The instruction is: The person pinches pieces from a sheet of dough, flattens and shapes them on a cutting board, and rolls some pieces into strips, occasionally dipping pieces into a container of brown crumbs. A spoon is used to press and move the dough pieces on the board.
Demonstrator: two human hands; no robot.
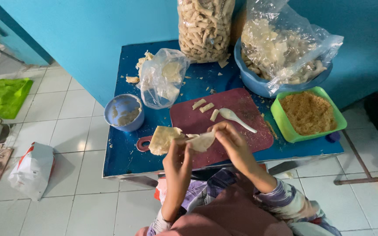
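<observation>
Wrapper sheet (202, 141), thin, pale and floppy, hangs between the two hands just above the near edge of the maroon cutting board (237, 120), with a small stack of the same sheets (162, 139) lying just beside it on the board's left end. The left hand (176, 158) pinches the sheet's left part from below, and the right hand (229, 135) has its fingers closed on the right edge, so both hands are clamped on the one sheet, close together. Such a thin sheet looks likely to tear if the hands pull apart or pinch too hard, and it could fold and stick to itself where it sags between them. A white spoon (235, 117) and three short filling pieces (206, 107) lie on the board just beyond the hands; a careless sweep of the right wrist might knock them off. Left of the board on the blue surface (123, 153) stands a small blue bowl (124, 112) with a smeared paste, behind it a crumpled plastic bag (162, 83). To the right sits a green tray of crumbs (308, 113), and behind it a blue basin (263, 85) lined with a bag of pale pieces.
</observation>
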